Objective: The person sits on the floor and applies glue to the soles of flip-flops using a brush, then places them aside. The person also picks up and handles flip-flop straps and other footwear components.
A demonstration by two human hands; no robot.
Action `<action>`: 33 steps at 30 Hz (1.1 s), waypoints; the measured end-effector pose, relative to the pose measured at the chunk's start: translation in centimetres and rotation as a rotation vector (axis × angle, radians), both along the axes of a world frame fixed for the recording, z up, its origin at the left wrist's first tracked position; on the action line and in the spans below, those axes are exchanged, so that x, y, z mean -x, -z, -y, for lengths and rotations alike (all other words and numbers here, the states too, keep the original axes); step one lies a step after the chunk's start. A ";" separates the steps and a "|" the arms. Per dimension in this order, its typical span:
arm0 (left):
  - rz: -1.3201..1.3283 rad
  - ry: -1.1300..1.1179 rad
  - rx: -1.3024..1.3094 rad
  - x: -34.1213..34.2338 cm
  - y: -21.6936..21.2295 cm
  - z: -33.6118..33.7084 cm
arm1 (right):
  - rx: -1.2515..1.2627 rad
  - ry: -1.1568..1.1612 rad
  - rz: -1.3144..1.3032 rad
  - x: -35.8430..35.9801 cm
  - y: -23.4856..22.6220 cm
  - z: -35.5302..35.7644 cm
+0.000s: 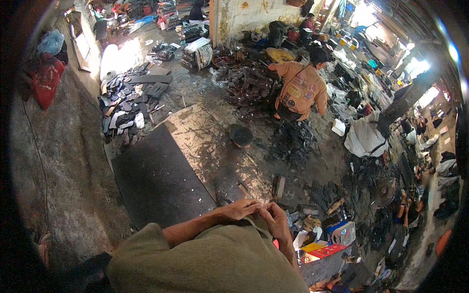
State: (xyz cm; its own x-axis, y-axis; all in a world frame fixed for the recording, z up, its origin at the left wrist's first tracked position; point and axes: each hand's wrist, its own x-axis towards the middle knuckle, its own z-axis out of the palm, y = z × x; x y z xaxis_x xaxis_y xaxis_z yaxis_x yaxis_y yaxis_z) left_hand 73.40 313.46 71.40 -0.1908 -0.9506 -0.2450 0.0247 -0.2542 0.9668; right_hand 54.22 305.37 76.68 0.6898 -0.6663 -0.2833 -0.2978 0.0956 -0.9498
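My left hand point(242, 209) and my right hand point(277, 219) meet in front of my olive shirt point(210, 261). Fingertips of both are pinched together and nearly touch. Whatever is between them, if anything, is too small or hidden to name. Below and beyond the hands lies a large dark sheet point(154, 168) on the floor, beside a lighter tan board point(205, 146) marked with dark smears. A short wooden piece point(280, 187) lies just past my right hand.
A person in a printed orange-brown shirt point(303, 88) stands ahead, back turned. Cut dark pieces point(139, 95) are heaped at the left by the wall. A round black object point(240, 135) sits beyond the board. Boxes point(325, 250) and scraps crowd the right.
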 end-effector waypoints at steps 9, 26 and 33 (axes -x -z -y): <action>-0.059 -0.179 -0.126 -2.9 0.5 5.1 | 0.010 -0.090 0.049 -3.6 3.3 7.3; 0.386 0.058 0.080 -0.6 -1.7 42.6 | -0.142 0.218 0.099 1.3 4.0 37.8; 0.350 0.096 0.232 3.9 -0.1 54.9 | -0.059 0.319 0.163 5.7 2.9 46.3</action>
